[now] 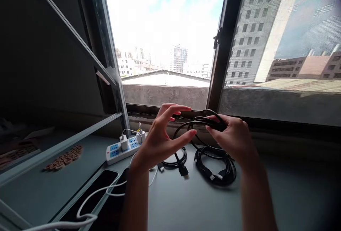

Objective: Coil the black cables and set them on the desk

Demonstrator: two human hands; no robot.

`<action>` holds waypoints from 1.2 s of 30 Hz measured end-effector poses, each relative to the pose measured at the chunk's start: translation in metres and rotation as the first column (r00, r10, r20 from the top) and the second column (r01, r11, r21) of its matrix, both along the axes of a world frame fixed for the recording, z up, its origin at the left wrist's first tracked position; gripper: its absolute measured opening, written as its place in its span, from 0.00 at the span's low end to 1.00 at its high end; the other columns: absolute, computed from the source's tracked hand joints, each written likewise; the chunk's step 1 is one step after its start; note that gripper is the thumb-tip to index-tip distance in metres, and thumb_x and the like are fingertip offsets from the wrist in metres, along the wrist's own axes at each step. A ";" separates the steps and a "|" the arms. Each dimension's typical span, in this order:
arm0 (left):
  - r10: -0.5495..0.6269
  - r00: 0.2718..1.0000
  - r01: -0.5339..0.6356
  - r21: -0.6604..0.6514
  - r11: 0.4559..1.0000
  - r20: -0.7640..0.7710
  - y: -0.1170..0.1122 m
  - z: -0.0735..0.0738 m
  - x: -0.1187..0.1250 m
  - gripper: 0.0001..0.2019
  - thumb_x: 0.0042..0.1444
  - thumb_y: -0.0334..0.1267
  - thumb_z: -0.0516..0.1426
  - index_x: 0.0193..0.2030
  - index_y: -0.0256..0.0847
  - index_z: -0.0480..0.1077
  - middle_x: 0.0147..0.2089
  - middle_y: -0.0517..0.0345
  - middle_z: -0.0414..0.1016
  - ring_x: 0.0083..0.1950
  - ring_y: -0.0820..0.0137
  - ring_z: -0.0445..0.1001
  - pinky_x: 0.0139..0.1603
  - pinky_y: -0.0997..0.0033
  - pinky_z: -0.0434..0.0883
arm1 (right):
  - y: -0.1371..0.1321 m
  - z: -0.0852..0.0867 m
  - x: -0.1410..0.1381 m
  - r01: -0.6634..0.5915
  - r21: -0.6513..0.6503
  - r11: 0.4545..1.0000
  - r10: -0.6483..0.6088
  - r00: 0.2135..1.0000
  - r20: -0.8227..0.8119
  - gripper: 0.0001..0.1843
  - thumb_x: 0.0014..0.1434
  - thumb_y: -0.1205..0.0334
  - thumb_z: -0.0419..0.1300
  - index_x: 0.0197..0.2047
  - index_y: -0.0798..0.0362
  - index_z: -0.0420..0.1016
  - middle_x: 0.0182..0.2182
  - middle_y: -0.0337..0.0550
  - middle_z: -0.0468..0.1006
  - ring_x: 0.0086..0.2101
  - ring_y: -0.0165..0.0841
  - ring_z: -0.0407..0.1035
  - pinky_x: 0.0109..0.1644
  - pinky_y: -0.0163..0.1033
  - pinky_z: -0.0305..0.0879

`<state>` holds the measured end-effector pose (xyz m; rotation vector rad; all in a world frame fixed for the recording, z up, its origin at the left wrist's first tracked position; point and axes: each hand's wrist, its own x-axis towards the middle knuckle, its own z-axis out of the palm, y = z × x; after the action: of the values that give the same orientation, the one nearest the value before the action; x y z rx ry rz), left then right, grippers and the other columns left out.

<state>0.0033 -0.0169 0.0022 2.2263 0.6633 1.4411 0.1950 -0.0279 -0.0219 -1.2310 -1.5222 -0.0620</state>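
My right hand (234,138) is closed on a black cable (197,121), pinching its loops in the air above the grey table. My left hand (162,137) hovers beside it with fingers and thumb spread apart, close to the loops but holding nothing. The cable's free end with a black plug (183,170) hangs down to the table. A second coiled black cable (218,168) lies on the table under my right hand.
A white power strip (121,149) with two white chargers sits at the left, its white cords (106,192) trailing toward me past a dark phone (92,197). Small wooden pieces (64,158) lie further left. A metal shelf frame (80,135) and the window sill bound the table.
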 end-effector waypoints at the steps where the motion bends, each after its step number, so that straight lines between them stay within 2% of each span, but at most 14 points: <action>1: -0.021 0.998 0.023 0.034 0.999 -0.059 0.003 -0.002 0.001 0.25 0.50 0.37 0.61 0.56 0.44 0.63 0.55 0.52 0.66 0.56 0.65 0.63 0.55 0.67 0.63 | -0.002 0.001 -0.002 -0.012 0.021 1.000 0.012 1.000 0.014 0.07 0.49 0.63 0.60 0.33 0.54 0.76 0.28 0.40 0.76 0.31 0.39 0.71 0.33 0.35 0.63; 5: -0.014 0.978 0.021 0.032 0.999 -0.210 0.026 -0.019 0.014 0.39 0.46 0.27 0.59 0.64 0.46 0.50 0.60 0.50 0.58 0.62 0.62 0.55 0.62 0.60 0.55 | -0.012 0.006 -0.017 -0.226 0.028 0.974 0.218 0.962 0.167 0.04 0.52 0.66 0.60 0.32 0.55 0.76 0.26 0.38 0.73 0.26 0.33 0.68 0.28 0.33 0.60; 7: 0.076 0.981 -0.060 0.091 0.994 -0.181 0.038 -0.025 0.022 0.34 0.45 0.22 0.56 0.61 0.45 0.57 0.58 0.50 0.61 0.61 0.62 0.58 0.61 0.58 0.55 | -0.017 0.008 -0.022 -0.315 -0.006 0.949 0.307 0.921 0.238 0.05 0.56 0.65 0.59 0.31 0.55 0.76 0.23 0.37 0.71 0.23 0.30 0.64 0.26 0.32 0.58; 9: 0.148 0.983 -0.130 0.156 0.979 -0.109 0.044 -0.027 0.027 0.18 0.48 0.24 0.55 0.45 0.42 0.71 0.53 0.51 0.66 0.55 0.63 0.64 0.58 0.60 0.58 | -0.021 0.010 -0.023 -0.348 0.018 0.937 0.333 0.910 0.245 0.07 0.60 0.64 0.59 0.32 0.55 0.76 0.24 0.38 0.71 0.23 0.30 0.64 0.26 0.33 0.58; 10: 0.167 0.984 -0.153 0.174 0.973 -0.067 0.044 -0.026 0.028 0.08 0.50 0.27 0.56 0.35 0.40 0.73 0.49 0.51 0.69 0.51 0.64 0.67 0.54 0.63 0.61 | -0.022 0.010 -0.022 -0.356 0.050 0.933 0.337 0.914 0.224 0.06 0.61 0.63 0.59 0.34 0.54 0.77 0.26 0.38 0.72 0.23 0.30 0.65 0.27 0.33 0.59; 11: 0.185 0.983 -0.179 0.171 0.969 -0.018 0.043 -0.025 0.028 0.06 0.52 0.31 0.56 0.26 0.39 0.72 0.44 0.52 0.71 0.44 0.66 0.70 0.49 0.66 0.63 | -0.022 0.010 -0.020 -0.364 0.079 0.928 0.343 0.918 0.200 0.05 0.61 0.62 0.61 0.36 0.52 0.78 0.27 0.37 0.72 0.23 0.30 0.65 0.26 0.32 0.60; 15: 0.293 0.939 -0.292 -0.031 0.956 0.178 0.039 -0.021 0.026 0.23 0.57 0.43 0.53 0.12 0.38 0.63 0.17 0.59 0.65 0.20 0.75 0.64 0.28 0.73 0.62 | -0.010 0.007 -0.015 -0.360 0.127 0.924 0.358 0.933 0.043 0.08 0.58 0.60 0.65 0.43 0.47 0.77 0.25 0.34 0.72 0.20 0.29 0.65 0.22 0.32 0.61; 19: 0.229 0.898 -0.072 -0.388 0.919 0.376 0.040 -0.021 0.027 0.25 0.53 0.47 0.55 0.09 0.39 0.57 0.08 0.62 0.56 0.11 0.77 0.58 0.17 0.75 0.56 | 0.018 -0.002 -0.015 -0.235 0.142 0.962 0.245 0.968 -0.058 0.11 0.58 0.59 0.63 0.43 0.53 0.75 0.30 0.39 0.75 0.27 0.33 0.69 0.29 0.34 0.65; 22: 0.195 0.829 0.098 -0.480 0.872 0.524 0.036 -0.020 0.030 0.23 0.47 0.44 0.59 0.10 0.40 0.53 0.08 0.67 0.51 0.09 0.81 0.48 0.12 0.76 0.45 | 0.030 -0.006 -0.019 -0.064 0.158 0.985 0.070 0.997 -0.034 0.11 0.59 0.56 0.61 0.32 0.56 0.74 0.24 0.40 0.73 0.24 0.33 0.67 0.31 0.35 0.63; 25: 0.173 0.796 0.098 -0.406 0.909 0.580 0.028 -0.020 0.036 0.23 0.46 0.41 0.59 0.10 0.39 0.51 0.08 0.68 0.49 0.11 0.83 0.46 0.13 0.77 0.45 | 0.026 -0.006 -0.026 -0.279 0.149 0.949 0.312 0.903 -0.295 0.22 0.59 0.54 0.60 0.17 0.54 0.65 0.15 0.39 0.68 0.17 0.31 0.63 0.26 0.35 0.64; 27: 0.171 0.781 0.062 -0.347 0.936 0.601 0.026 -0.022 0.041 0.23 0.46 0.40 0.59 0.10 0.39 0.50 0.08 0.68 0.49 0.10 0.83 0.47 0.13 0.77 0.45 | 0.020 -0.005 -0.030 -0.490 0.199 0.849 0.520 0.708 -0.478 0.27 0.57 0.55 0.61 0.12 0.52 0.57 0.09 0.35 0.59 0.11 0.27 0.55 0.19 0.33 0.60; 29: 0.171 0.767 0.051 -0.324 0.945 0.618 0.029 -0.026 0.045 0.23 0.47 0.40 0.58 0.10 0.40 0.50 0.08 0.68 0.49 0.10 0.82 0.49 0.13 0.76 0.46 | 0.014 -0.003 -0.032 -0.573 0.248 0.781 0.598 0.570 -0.563 0.27 0.54 0.58 0.63 0.11 0.52 0.55 0.07 0.31 0.53 0.08 0.24 0.48 0.13 0.31 0.54; 32: 0.119 0.787 0.145 -0.369 0.918 0.605 0.037 -0.031 0.051 0.23 0.50 0.41 0.55 0.09 0.40 0.51 0.07 0.67 0.49 0.10 0.78 0.57 0.14 0.76 0.52 | 0.008 -0.002 -0.034 -0.500 0.283 0.818 0.560 0.582 -0.590 0.25 0.50 0.62 0.66 0.11 0.53 0.57 0.07 0.30 0.53 0.08 0.23 0.46 0.11 0.30 0.47; 36: 0.002 0.847 0.298 -0.479 0.825 0.531 0.042 -0.031 0.054 0.18 0.50 0.39 0.51 0.11 0.39 0.58 0.10 0.65 0.52 0.18 0.71 0.70 0.26 0.75 0.65 | 0.000 0.000 -0.037 -0.412 0.335 0.847 0.530 0.615 -0.584 0.25 0.50 0.62 0.66 0.11 0.53 0.57 0.08 0.30 0.52 0.08 0.22 0.47 0.11 0.30 0.44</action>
<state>0.0571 0.0247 -0.0287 1.3377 0.5931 1.4426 0.1577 -0.0281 -0.0215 -0.5612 -1.1177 0.5460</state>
